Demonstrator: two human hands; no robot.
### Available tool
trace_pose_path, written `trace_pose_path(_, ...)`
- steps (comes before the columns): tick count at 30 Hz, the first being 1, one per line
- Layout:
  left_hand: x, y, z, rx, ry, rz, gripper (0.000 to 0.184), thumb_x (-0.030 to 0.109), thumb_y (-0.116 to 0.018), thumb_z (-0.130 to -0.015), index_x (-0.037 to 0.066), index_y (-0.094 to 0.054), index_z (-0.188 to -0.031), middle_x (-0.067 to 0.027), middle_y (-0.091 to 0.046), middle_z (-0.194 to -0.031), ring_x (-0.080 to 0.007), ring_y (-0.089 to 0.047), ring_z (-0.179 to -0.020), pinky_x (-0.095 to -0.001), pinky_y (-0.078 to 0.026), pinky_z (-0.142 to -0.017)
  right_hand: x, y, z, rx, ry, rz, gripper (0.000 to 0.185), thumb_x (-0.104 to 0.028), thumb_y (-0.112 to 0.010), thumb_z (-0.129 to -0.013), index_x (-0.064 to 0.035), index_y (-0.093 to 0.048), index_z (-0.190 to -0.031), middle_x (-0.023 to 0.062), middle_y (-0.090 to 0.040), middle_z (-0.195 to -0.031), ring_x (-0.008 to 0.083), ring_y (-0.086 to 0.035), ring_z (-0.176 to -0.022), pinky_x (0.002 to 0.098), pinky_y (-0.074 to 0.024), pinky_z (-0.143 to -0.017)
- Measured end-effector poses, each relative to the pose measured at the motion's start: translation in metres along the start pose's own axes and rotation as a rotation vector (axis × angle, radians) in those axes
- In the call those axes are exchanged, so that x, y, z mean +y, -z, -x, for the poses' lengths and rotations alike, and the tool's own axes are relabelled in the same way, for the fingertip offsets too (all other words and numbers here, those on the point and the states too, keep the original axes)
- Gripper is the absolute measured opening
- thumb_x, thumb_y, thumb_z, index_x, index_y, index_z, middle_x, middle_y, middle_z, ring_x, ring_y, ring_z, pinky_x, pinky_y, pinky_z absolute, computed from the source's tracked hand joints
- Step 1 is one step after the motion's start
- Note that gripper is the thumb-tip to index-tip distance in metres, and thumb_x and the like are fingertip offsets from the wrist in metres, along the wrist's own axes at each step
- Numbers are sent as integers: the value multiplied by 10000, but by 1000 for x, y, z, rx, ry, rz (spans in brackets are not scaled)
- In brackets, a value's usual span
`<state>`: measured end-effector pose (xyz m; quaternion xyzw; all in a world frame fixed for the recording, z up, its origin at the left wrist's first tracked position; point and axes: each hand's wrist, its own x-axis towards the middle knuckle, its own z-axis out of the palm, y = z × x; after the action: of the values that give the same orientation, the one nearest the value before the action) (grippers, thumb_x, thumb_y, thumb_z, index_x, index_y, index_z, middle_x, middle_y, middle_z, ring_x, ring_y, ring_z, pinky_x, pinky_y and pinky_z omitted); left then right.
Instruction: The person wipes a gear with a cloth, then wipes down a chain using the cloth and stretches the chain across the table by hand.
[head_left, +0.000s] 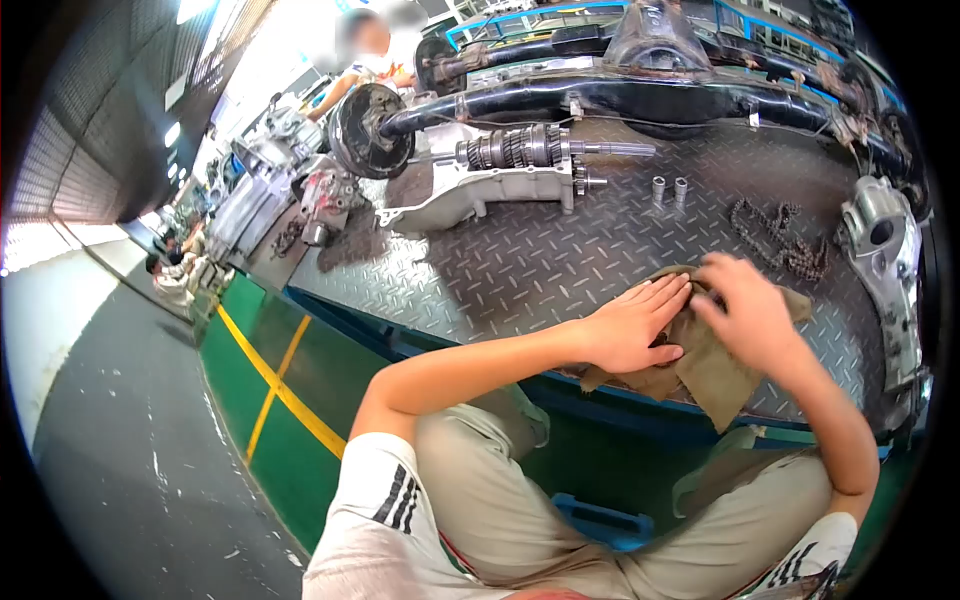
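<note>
A brown-olive cloth rag (718, 375) lies bunched at the near edge of the diamond-plate tabletop, one corner hanging over. My left hand (635, 325) rests on its left part with the fingers stretched out together and the thumb apart, palm down. Above the rag's right part is my right hand (748, 312), its fingers bent and pinching a fold beside the left fingertips. Whether anything is wrapped inside the cloth is hidden.
Farther back sits a half gearbox housing (480, 195) with a gear shaft (515, 148). Two metal sockets (659, 190) stand near a dark chain (780, 238). A silver casting (882, 270) lies at right. Long black axles (600, 100) span the back. Other people are beyond the left end.
</note>
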<state>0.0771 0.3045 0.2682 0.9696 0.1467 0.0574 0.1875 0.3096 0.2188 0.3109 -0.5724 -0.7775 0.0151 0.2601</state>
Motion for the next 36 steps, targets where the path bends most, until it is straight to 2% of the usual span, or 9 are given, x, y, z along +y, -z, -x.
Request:
trace_pose_path(2,0,-2,4,34,7,16,912,516,-530,-1080,-90,-186,-1668,-305,-173,-1750,-420,-139,-1650,-484,-131,-1350,3,4,-4,-88,-317,5,355,-222,-741,-951,-19,-670,-1234,152,-636,-1387,373,-589,-1280,475,-514,-1055)
trace_pose_path(6,-1,-4,2,53,8,14,897,495,-559,-1073,-86,-211,-1661,-309,-193,-1744,-434,-163,-1642,-499,-151,-1343,-15,1,4,-92,207,12,356,-240,-685,-990,-4,-664,-1256,222,-552,-1520,423,-522,-1378,507,-457,-1130)
trace_pose_path(10,-5,-6,0,69,-29,-19,900,506,-558,-1075,-90,-214,-1655,-303,-205,-1742,-434,-165,-1641,-506,-154,-1342,-4,-11,4,73,-84,17,390,-247,-725,-964,-24,-650,-1276,200,-568,-1498,402,-508,-1408,521,-432,-1169)
trace_pose_path(15,-3,-4,1,41,-3,-7,904,499,-549,-1077,-85,-192,-1666,-300,-197,-1745,-432,-162,-1642,-494,-149,-1345,-5,-13,8,26,209,233,449,-307,-723,-978,-22,-628,-1312,217,-571,-1469,411,-516,-1381,555,-384,-1194)
trace_pose_path(18,0,-2,0,18,14,-37,906,511,-529,-1087,-85,-175,-1670,-290,-163,-1758,-417,-138,-1650,-487,-139,-1349,-2,-12,9,71,-82,152,483,-356,-731,-972,-31,-627,-1314,206,-598,-1376,415,-547,-1295,548,-358,-1198)
trace_pose_path(22,1,-3,0,38,20,-9,911,512,-522,-1087,-85,-163,-1674,-289,-167,-1758,-422,-148,-1646,-487,-140,-1349,-8,-11,9,19,170,144,457,-332,-721,-986,-30,-615,-1313,226,-559,-1429,422,-530,-1336,558,-389,-1171)
trace_pose_path(24,-1,-3,0,32,14,-39,914,514,-521,-1087,-84,-158,-1676,-292,-169,-1757,-420,-151,-1646,-486,-140,-1349,1,-19,3,144,-51,155,420,-298,-726,-980,-45,-618,-1297,223,-545,-1446,430,-526,-1349,542,-416,-1152)
trace_pose_path(33,0,-3,1,62,15,-20,909,504,-539,-1078,-84,-182,-1672,-306,-193,-1744,-416,-177,-1642,-491,-156,-1344,4,-14,5,-48,-132,122,444,-213,-754,-926,-29,-590,-1295,184,-561,-1368,407,-579,-1226,493,-510,-1012)
trace_pose_path(36,0,-6,1,63,19,-25,908,503,-548,-1074,-79,-191,-1672,-302,-208,-1741,-416,-190,-1638,-488,-161,-1343,-8,-2,2,-84,148,115,506,-123,-809,-854,-28,-590,-1300,181,-537,-1401,409,-571,-1248,494,-512,-1037)
